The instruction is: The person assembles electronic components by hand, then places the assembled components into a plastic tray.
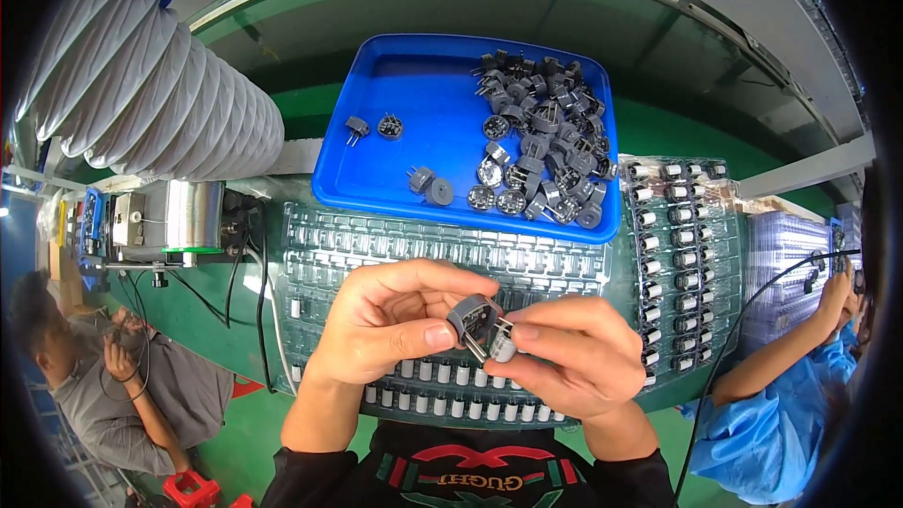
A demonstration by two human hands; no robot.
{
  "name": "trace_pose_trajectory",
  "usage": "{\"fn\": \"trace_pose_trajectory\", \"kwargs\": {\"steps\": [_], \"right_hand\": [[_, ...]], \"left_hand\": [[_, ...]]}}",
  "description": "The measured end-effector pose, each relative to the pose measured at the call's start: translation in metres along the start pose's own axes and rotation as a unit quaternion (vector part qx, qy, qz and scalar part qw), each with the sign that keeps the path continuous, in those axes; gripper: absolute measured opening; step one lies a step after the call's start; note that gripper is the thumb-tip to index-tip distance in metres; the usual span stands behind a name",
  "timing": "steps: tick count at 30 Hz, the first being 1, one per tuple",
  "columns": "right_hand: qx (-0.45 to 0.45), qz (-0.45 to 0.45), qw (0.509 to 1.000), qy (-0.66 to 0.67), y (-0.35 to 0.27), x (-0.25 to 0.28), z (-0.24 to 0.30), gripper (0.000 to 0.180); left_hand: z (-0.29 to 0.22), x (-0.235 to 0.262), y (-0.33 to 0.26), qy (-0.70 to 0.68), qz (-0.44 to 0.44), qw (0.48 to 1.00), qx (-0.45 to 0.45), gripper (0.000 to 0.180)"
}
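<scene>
We see our left hand (pixel 390 320) pinching a small grey base (pixel 472 313) between thumb and fingers, at the picture's centre, just toward 6 o'clock. The base is a round plastic piece seen partly edge-on, its open face turned toward 4 o'clock. Metal pins (pixel 480 348) run from it toward 5 o'clock, so its long axis lies from 11 to 5 o'clock. Our right hand (pixel 574 357) is curled round a small white cylinder (pixel 503 348), held at the fingertips and touching the pins. Both hands hover above the clear tray (pixel 339 254) and are closed on their parts.

At 12 o'clock a blue tray (pixel 423 85) sits on the green tabletop (pixel 658 132). It holds a heap of grey bases (pixel 541 132) crowded into its 3 o'clock half, lying every way, some with pins up. A few loose bases (pixel 372 127) lie apart at its 9 o'clock side, and two more near the tray's front edge.

The clear tray under our hands has rows of pockets; most upper pockets look bare, while white cylinders (pixel 451 395) stand in its rows toward 6 o'clock. A second clear tray (pixel 729 226) at 3 o'clock holds columns of white cylinders too.

At 9 o'clock stand a ribbed grey hose (pixel 141 85) and a metal machine (pixel 169 216). One person sits at 8 o'clock, and a blue-sleeved arm (pixel 781 367) reaches in at 3 o'clock.
</scene>
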State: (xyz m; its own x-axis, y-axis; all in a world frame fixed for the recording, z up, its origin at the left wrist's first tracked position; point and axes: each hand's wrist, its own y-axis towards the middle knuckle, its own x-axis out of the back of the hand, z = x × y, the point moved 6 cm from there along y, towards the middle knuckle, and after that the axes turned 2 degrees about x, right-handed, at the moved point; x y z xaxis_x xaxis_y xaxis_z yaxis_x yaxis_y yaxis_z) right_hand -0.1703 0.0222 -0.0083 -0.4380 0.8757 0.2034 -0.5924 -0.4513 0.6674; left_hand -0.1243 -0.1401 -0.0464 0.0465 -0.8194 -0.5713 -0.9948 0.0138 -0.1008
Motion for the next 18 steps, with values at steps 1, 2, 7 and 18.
{"fn": "trace_pose_trajectory", "kwargs": {"steps": [1, 2, 7, 18], "right_hand": [[0.024, 0.004, 0.999, -0.045, 0.0008, 0.0001, 0.0038, 0.044], [0.023, 0.005, 0.999, -0.045, 0.0011, -0.0002, 0.0045, 0.044], [0.022, 0.0, 0.998, -0.053, -0.0018, -0.0027, 0.0068, 0.043], [0.051, 0.025, 0.994, -0.089, -0.0018, -0.0025, 0.0132, 0.043]], "left_hand": [[0.0008, -0.0002, -0.0001, 0.006, 0.009, 1.0, 0.009, 0.047], [0.0005, -0.001, -0.0003, 0.005, 0.009, 1.0, 0.009, 0.047], [0.001, -0.0041, -0.0019, 0.003, 0.012, 0.999, 0.041, 0.048], [0.0018, -0.0083, -0.0007, -0.013, 0.085, 0.996, 0.008, 0.037]]}}
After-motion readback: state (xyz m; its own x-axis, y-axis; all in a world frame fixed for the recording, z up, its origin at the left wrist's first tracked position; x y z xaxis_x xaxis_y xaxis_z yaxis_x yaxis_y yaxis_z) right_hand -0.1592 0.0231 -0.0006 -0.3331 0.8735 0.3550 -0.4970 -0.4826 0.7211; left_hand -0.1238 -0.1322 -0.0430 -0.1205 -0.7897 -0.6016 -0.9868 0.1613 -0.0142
